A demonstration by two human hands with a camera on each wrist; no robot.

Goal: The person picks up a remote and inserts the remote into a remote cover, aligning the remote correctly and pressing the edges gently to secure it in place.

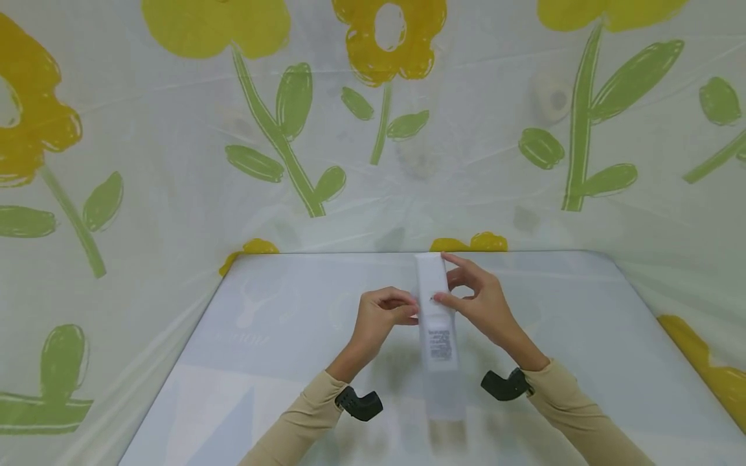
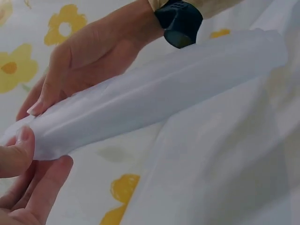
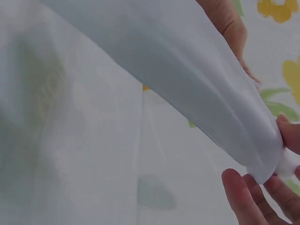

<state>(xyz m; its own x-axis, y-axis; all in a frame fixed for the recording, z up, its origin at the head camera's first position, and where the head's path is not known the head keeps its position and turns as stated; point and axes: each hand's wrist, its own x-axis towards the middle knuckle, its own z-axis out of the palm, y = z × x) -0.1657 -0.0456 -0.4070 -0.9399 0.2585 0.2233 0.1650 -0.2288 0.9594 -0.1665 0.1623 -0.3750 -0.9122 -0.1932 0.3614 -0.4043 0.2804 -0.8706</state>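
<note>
Head view — tube (image 1: pixel 436 310) label blurred, unreadable

Bright, even, diffuse illumination throughout; no single source is evident. In the head view, soft blurred shadows fall on the desk (image 1: pixel 291 362) beneath the hands and toward the viewer, and wide-angle distortion bows the desk edges and backdrop. Both wrist views are soft, with nearby fingers and translucent film out of focus.
</note>
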